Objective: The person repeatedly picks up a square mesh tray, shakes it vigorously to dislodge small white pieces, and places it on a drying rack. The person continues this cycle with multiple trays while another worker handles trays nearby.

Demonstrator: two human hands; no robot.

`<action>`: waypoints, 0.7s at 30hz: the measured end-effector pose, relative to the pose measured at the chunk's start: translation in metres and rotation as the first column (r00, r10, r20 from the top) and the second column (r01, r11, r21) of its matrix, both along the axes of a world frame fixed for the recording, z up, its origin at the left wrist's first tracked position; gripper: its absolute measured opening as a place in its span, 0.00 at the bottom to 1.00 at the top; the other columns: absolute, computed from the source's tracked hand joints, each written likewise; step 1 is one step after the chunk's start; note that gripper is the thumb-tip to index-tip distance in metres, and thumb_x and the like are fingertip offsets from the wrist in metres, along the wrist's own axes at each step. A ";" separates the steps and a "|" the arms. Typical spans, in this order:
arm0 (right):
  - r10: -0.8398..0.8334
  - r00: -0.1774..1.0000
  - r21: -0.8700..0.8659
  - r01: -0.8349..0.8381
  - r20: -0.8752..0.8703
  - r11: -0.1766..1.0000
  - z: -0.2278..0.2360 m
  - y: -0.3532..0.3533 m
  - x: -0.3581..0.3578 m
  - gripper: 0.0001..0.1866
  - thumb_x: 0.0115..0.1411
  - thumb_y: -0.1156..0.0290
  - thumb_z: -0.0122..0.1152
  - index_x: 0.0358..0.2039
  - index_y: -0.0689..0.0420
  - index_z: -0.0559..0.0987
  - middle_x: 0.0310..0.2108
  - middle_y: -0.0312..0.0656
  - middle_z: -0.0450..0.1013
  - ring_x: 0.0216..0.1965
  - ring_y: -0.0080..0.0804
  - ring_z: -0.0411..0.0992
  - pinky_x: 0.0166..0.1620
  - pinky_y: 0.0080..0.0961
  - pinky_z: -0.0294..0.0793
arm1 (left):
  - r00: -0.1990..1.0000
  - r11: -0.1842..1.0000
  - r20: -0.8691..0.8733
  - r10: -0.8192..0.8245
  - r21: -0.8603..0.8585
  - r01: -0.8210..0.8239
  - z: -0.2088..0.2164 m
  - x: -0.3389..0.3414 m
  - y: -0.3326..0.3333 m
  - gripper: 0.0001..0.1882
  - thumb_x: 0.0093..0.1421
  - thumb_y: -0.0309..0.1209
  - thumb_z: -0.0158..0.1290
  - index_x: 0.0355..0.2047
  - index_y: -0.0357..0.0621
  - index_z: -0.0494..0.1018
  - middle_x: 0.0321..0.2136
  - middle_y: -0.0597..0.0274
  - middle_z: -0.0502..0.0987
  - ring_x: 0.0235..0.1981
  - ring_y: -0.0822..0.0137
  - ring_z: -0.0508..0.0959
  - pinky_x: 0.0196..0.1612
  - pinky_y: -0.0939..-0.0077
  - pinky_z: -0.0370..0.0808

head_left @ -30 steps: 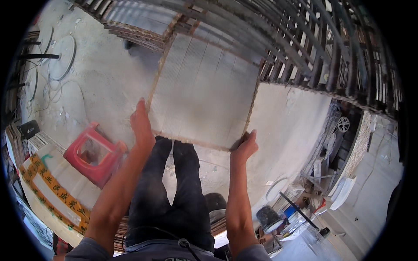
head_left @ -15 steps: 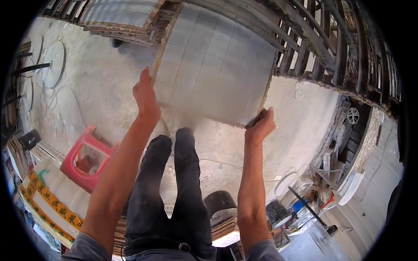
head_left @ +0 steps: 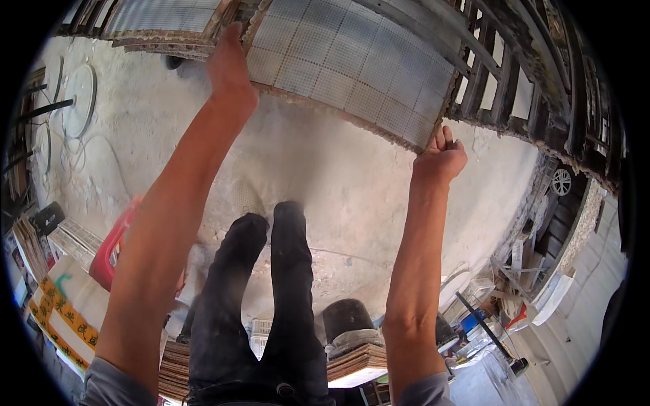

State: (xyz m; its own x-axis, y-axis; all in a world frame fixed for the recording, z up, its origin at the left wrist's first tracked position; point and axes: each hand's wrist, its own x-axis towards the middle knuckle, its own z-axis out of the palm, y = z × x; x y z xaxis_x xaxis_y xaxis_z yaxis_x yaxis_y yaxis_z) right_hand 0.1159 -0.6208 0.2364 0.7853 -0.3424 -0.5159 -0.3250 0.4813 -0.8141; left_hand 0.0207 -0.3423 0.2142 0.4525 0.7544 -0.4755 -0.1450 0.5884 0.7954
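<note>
1. One pale, dusty floor (head_left: 338,169) fills most of the middle.
2. One dark slatted rack (head_left: 542,137) stands at the upper right; its many bars I cannot count surely.
3. One grey gridded panel (head_left: 352,68) with a rough brown border is at the upper middle, between the two hands; one long bar crosses in front of its upper right part.
4. Two legs in dark trousers (head_left: 291,271) are at the lower middle, well apart from the panel.
5. One other grey panel (head_left: 162,17) lies on a stack at the upper left.
6. One red stool (head_left: 105,260) is partly hidden by the left forearm.
7. Two piles of brown sheets (head_left: 355,365) show at the bottom, one at each side of the legs.
8. One left hand (head_left: 230,64): arm stretched far forward, hand at the panel's left edge, fingers pointing away. Whether it pinches the edge, I cannot tell.
9. One right hand (head_left: 441,154): arm stretched less far, hand at the panel's near right corner, fingers bent upward. Its grip is also unclear.
10. One spoked wheel (head_left: 561,182) is at the right.
</note>
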 end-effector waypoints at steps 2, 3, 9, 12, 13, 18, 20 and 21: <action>-0.045 0.997 0.123 0.052 -0.066 0.991 -0.002 -0.003 0.010 0.22 0.61 0.63 0.25 0.45 0.70 0.58 0.35 0.48 0.67 0.41 0.41 0.68 0.47 0.38 0.69 | 0.997 1.000 0.076 0.028 0.011 -0.029 0.001 0.006 0.000 0.20 0.53 0.39 0.47 0.43 0.39 0.66 0.40 0.64 0.69 0.39 0.70 0.68 0.42 0.76 0.65; -0.064 0.993 0.180 0.082 -0.103 0.980 -0.002 -0.006 0.013 0.21 0.62 0.63 0.25 0.44 0.69 0.58 0.36 0.48 0.67 0.42 0.41 0.67 0.47 0.40 0.69 | 0.999 1.000 0.043 0.011 -0.012 -0.011 0.005 0.009 0.000 0.21 0.55 0.40 0.45 0.45 0.40 0.65 0.41 0.63 0.69 0.40 0.68 0.69 0.42 0.76 0.65; -0.166 0.966 0.279 0.218 -0.199 0.935 -0.015 -0.004 0.023 0.19 0.62 0.62 0.26 0.38 0.65 0.61 0.41 0.47 0.64 0.46 0.42 0.65 0.50 0.48 0.65 | 0.999 0.999 0.041 -0.033 -0.034 0.034 0.016 0.038 0.000 0.21 0.58 0.41 0.41 0.47 0.40 0.64 0.42 0.60 0.70 0.42 0.65 0.69 0.44 0.73 0.66; -0.133 0.960 0.305 0.207 -0.247 0.930 -0.012 -0.003 0.034 0.20 0.62 0.62 0.25 0.37 0.65 0.64 0.40 0.48 0.65 0.47 0.42 0.65 0.50 0.48 0.64 | 0.984 0.998 0.171 -0.054 0.034 0.049 0.015 0.060 -0.012 0.21 0.58 0.41 0.40 0.46 0.40 0.65 0.41 0.59 0.70 0.42 0.64 0.70 0.45 0.72 0.67; -0.107 0.963 0.343 0.191 -0.249 0.920 -0.012 -0.001 0.040 0.21 0.62 0.62 0.25 0.38 0.65 0.65 0.40 0.48 0.66 0.47 0.42 0.65 0.51 0.48 0.64 | 0.973 0.997 0.225 -0.058 0.055 0.046 0.017 0.065 -0.014 0.21 0.58 0.41 0.40 0.46 0.40 0.65 0.41 0.59 0.70 0.42 0.64 0.70 0.45 0.72 0.67; -0.135 0.956 0.450 0.244 -0.261 0.859 -0.014 0.002 0.051 0.20 0.62 0.67 0.26 0.47 0.56 0.68 0.51 0.42 0.63 0.55 0.39 0.57 0.56 0.46 0.54 | 0.991 0.985 0.129 -0.032 0.173 0.009 0.018 0.080 -0.017 0.21 0.58 0.41 0.39 0.45 0.39 0.66 0.40 0.58 0.70 0.41 0.62 0.70 0.45 0.70 0.68; -0.151 0.941 0.425 0.275 -0.302 0.863 -0.014 0.003 0.056 0.19 0.62 0.68 0.29 0.47 0.55 0.69 0.50 0.42 0.63 0.54 0.39 0.58 0.55 0.46 0.55 | 0.992 0.972 0.032 -0.124 0.204 0.116 0.014 0.085 -0.003 0.21 0.57 0.42 0.39 0.44 0.40 0.66 0.40 0.57 0.70 0.40 0.62 0.70 0.43 0.69 0.69; -0.164 0.933 0.408 0.293 -0.321 0.865 -0.015 0.000 0.058 0.19 0.61 0.68 0.30 0.47 0.54 0.69 0.50 0.41 0.64 0.54 0.39 0.58 0.55 0.46 0.56 | 0.976 0.988 0.155 -0.152 0.065 0.143 0.014 0.086 -0.004 0.21 0.57 0.42 0.40 0.43 0.40 0.67 0.40 0.58 0.70 0.39 0.63 0.70 0.42 0.69 0.69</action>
State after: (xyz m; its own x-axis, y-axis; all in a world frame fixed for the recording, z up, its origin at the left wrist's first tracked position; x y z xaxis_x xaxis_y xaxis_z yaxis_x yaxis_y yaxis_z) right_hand 0.1741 -0.6213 0.2218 0.5235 -0.1800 -0.8328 -0.3336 0.8561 -0.3948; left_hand 0.1070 -0.3466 0.2287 0.6272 0.6960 -0.3496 -0.1868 0.5701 0.8000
